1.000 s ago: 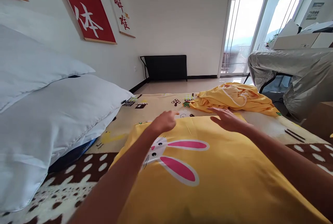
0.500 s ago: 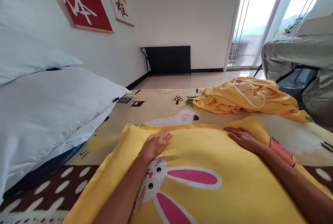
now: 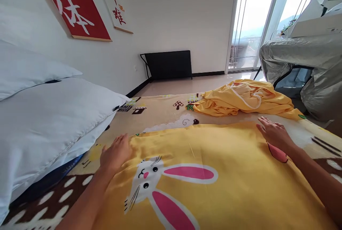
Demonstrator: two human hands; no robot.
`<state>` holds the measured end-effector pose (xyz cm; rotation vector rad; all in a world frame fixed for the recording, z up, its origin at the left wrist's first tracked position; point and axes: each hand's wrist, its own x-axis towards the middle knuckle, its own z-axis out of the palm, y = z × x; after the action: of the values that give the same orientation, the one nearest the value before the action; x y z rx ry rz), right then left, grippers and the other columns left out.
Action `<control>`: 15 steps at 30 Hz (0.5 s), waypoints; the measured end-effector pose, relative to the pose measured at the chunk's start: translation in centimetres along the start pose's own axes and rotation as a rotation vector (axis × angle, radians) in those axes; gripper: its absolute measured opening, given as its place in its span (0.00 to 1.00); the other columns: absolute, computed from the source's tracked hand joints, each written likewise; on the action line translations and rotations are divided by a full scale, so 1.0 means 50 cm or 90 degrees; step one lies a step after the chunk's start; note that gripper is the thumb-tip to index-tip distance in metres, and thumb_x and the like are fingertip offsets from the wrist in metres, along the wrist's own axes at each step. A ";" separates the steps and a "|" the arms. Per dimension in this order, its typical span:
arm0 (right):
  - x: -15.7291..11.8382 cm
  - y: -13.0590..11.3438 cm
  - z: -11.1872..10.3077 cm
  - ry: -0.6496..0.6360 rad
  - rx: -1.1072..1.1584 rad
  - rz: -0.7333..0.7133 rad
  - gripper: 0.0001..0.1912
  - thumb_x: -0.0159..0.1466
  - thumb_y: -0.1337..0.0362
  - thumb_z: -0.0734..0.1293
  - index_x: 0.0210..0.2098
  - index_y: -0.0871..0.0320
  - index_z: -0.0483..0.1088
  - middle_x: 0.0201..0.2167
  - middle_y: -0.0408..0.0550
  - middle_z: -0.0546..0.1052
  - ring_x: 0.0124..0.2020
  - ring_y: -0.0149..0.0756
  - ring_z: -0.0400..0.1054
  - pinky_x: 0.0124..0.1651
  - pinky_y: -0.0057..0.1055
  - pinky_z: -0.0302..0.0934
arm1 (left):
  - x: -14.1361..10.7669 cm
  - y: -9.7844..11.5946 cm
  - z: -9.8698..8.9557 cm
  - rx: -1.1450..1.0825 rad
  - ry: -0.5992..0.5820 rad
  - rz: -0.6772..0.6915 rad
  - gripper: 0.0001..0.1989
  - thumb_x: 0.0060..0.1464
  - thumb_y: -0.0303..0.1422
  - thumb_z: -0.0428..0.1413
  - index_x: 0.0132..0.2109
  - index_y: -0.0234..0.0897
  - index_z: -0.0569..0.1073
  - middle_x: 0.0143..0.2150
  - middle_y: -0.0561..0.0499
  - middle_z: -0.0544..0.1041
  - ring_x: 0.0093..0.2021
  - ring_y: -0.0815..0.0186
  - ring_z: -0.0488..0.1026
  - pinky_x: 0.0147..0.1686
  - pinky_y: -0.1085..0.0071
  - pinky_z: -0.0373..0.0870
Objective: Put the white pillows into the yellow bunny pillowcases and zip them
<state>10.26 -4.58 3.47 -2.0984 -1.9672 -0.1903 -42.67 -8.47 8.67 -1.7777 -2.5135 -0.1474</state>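
A yellow pillowcase [image 3: 229, 173] printed with a white, pink-eared rabbit lies spread in front of me on the bed. At its far left corner is my left hand [image 3: 117, 151], palm down, fingers stretched out along the edge. Over on the far right edge, my right hand [image 3: 275, 132] is also open, its fingers extended away from me above the corner. Neither hand has cloth visibly gripped. Beyond the right hand sits a crumpled heap of yellow fabric [image 3: 240, 98] with a white cord or trim.
White pillows [image 3: 61, 112] are stacked at the left. A patterned beige and brown blanket [image 3: 160, 116] covers the bed. Past the bed stand a black folded panel [image 3: 168, 65] and, on the right, a grey-covered table [image 3: 301, 53] with boxes. Red scrolls [image 3: 77, 12] hang on the wall.
My hands have moved apart: the left slid outward to the left edge, the right outward to the right corner. The pillowcase lies wider and flatter. The view has shifted slightly right.
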 end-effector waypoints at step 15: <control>-0.270 -0.082 0.001 -0.015 0.127 -0.311 0.32 0.69 0.51 0.53 0.69 0.46 0.37 0.68 0.42 0.46 0.68 0.40 0.42 0.66 0.48 0.44 | -0.250 0.005 0.120 -0.071 0.088 0.323 0.28 0.63 0.42 0.38 0.68 0.50 0.46 0.69 0.54 0.50 0.69 0.63 0.47 0.65 0.52 0.50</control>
<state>5.19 -17.33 0.19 -1.4800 -2.3703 -0.0552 -38.25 -19.41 1.40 -2.2908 -1.9221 -0.3712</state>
